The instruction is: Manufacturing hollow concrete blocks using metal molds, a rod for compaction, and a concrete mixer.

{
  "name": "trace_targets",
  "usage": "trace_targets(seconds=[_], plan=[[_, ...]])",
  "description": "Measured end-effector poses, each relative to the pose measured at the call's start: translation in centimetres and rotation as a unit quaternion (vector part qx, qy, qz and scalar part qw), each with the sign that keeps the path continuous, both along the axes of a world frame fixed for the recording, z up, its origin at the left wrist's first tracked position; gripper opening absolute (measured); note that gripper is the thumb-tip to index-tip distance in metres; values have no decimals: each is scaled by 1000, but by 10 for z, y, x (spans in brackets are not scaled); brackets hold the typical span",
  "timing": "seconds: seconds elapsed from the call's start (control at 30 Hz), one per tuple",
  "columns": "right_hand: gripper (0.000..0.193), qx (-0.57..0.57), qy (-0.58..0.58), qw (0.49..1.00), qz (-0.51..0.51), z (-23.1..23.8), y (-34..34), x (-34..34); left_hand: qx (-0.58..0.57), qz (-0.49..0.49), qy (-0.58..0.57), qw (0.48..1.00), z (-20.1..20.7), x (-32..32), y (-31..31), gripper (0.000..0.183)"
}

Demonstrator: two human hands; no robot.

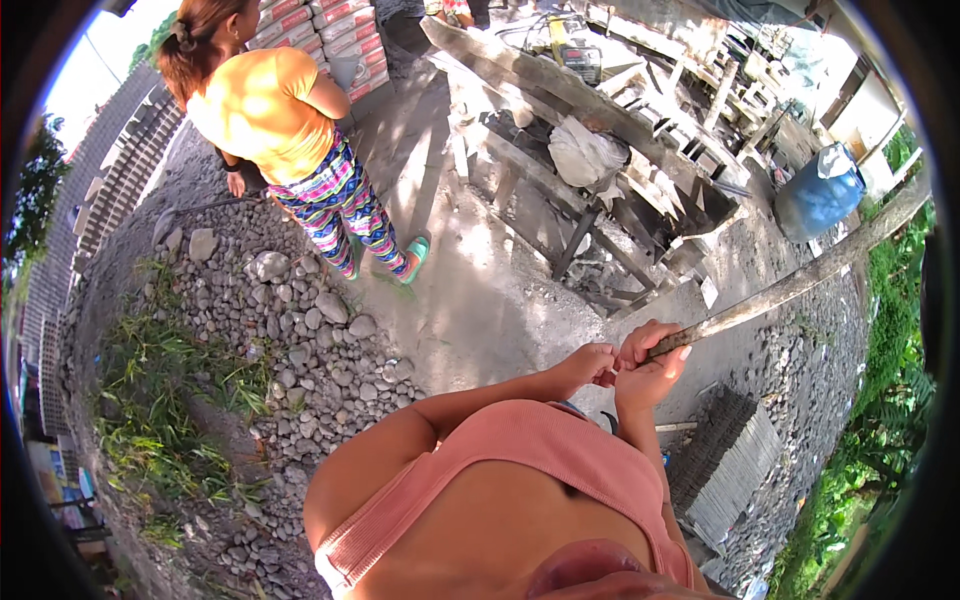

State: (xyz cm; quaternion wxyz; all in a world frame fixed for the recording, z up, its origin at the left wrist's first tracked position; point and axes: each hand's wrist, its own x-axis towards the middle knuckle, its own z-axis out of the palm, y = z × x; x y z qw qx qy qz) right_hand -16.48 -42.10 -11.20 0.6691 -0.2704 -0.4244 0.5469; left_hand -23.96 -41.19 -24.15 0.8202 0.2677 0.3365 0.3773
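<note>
A long, weathered wooden pole (800, 280) runs from my hands toward the upper right, past the picture's rim. My right hand (648, 372) is closed around its near end, with fingers on top and the thumb along the side. Just left of it, my left hand (587, 368) has its fingers curled in, close against the right hand's fingers. Whatever the left hand may hold is hidden. Both hands are in front of my pink top (520, 440).
Another person (265, 120) stands at the upper left, facing stacked bags (335, 40). Stones (300, 310) and weeds (165, 400) lie to the left. Wooden framing (590, 90) stands ahead, a blue drum (820, 195) farther right. A grey stack of slabs (735, 465) sits near my right arm.
</note>
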Motion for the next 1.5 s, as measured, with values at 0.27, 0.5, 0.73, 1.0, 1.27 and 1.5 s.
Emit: trace_targets(seconds=[0.27, 0.5, 0.73, 1.0, 1.27, 1.5], plan=[[52, -35, 21, 998, 37, -4, 1, -12, 17, 23, 18, 999, -17, 0, 1, 9], [51, 27, 37, 994, 100, -3, 4, -16, 2, 46, -24, 999, -11, -8, 7, 11], [49, 76, 16, 996, 42, 1, -2, -15, 30, 34, -7, 999, 2, -13, 8, 16], [50, 59, -2, 997, 43, 6, -5, -16, 38, 36, -8, 999, 20, -16, 6, 13], [48, 57, 26, 997, 49, 3, -4, -12, 32, 16, -5, 999, 18, -17, 5, 16], [48, 133, -25, 988, -80, 26, 14, 32, 54, 14, -13, 998, 14, -28, 1, 19]])
